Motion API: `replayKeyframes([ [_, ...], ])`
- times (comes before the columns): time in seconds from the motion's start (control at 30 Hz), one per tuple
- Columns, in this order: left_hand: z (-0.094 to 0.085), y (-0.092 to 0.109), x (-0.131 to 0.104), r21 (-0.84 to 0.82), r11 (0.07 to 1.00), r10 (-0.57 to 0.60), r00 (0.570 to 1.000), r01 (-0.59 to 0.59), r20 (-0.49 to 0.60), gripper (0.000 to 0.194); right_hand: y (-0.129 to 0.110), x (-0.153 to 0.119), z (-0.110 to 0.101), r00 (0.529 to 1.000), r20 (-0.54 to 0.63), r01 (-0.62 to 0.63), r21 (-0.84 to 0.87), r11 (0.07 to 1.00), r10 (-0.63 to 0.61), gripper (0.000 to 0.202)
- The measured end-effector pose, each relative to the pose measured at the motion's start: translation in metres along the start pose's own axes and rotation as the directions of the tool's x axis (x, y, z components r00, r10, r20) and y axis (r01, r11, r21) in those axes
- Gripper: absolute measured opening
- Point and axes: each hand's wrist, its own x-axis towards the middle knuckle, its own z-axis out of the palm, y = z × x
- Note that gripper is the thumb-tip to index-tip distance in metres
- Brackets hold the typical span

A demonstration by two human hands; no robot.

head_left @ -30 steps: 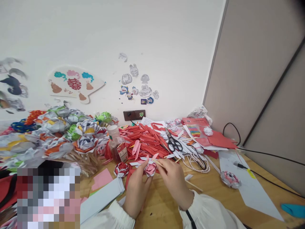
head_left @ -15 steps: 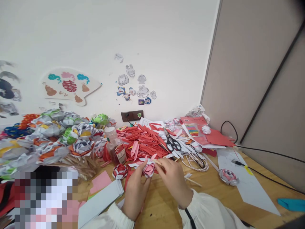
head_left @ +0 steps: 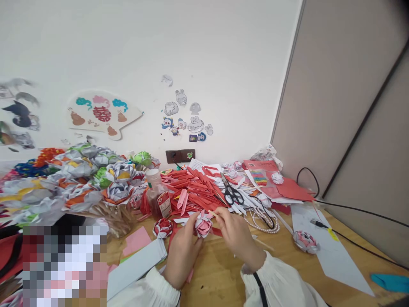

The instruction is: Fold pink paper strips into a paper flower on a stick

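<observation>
A pink and white folded paper flower [head_left: 203, 225] is held up over the wooden table by my left hand [head_left: 182, 247], its fingers closed round the flower's left side and underside. My right hand [head_left: 236, 235] pinches a thin pale wooden stick [head_left: 213, 213], whose tip comes close to the flower's upper right edge; whether it touches I cannot tell. Left of my left hand lies a red and white paper flower [head_left: 162, 229]. Behind both hands spreads a heap of red folded paper strips [head_left: 194, 187], with black-handled scissors [head_left: 232, 194] at its right.
Many finished paper flowers [head_left: 76, 183] crowd the left side. A jar [head_left: 154, 192] and a small red box [head_left: 164, 204] stand near the heap. White paper strips [head_left: 137, 266] lie at left front. Pearl beads [head_left: 263, 221], a stemmed flower [head_left: 305, 241] and a cable [head_left: 351, 246] lie right.
The camera view has shifted slightly, with the scene moving right. In my left hand the flower has turned, showing more white edges. My right hand with the stick has drawn slightly right.
</observation>
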Motion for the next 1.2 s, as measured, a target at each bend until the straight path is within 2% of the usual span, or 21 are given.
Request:
replayKeyframes([
  [0.17,0.007,-0.005,-0.003,0.001,1.000,0.030,1.000,-0.030,0.007,0.056,-0.001,0.000,-0.001,0.995,0.027,0.097,-0.019,0.995,-0.097,0.019],
  [0.3,0.009,-0.007,-0.003,0.002,0.999,0.049,0.999,-0.049,0.013,0.056,-0.002,0.000,-0.003,0.997,0.017,0.081,0.027,0.996,-0.081,0.013],
  [0.53,0.004,-0.002,-0.002,0.042,0.989,0.141,0.990,-0.141,0.017,0.060,-0.002,0.001,-0.002,0.999,-0.003,0.037,0.085,0.996,-0.037,0.018],
  [0.67,0.003,-0.001,-0.002,0.066,0.985,0.159,0.987,-0.161,0.031,0.062,-0.003,0.001,-0.004,0.999,0.026,0.028,0.093,0.995,-0.031,0.016],
  [0.77,0.004,-0.001,-0.003,0.056,0.984,0.166,0.986,-0.168,0.031,0.063,-0.002,0.000,-0.005,0.998,0.027,0.064,0.033,0.997,-0.065,0.013],
  [1.0,0.006,-0.003,-0.003,0.047,0.987,0.155,0.988,-0.155,0.017,0.064,0.006,-0.002,0.001,0.959,0.049,0.284,-0.218,0.934,-0.280,0.017],
  [1.2,0.006,-0.004,-0.003,0.064,0.983,0.174,0.985,-0.174,0.010,0.061,0.006,-0.001,0.002,0.952,0.072,0.306,-0.225,0.925,-0.298,0.017],
])
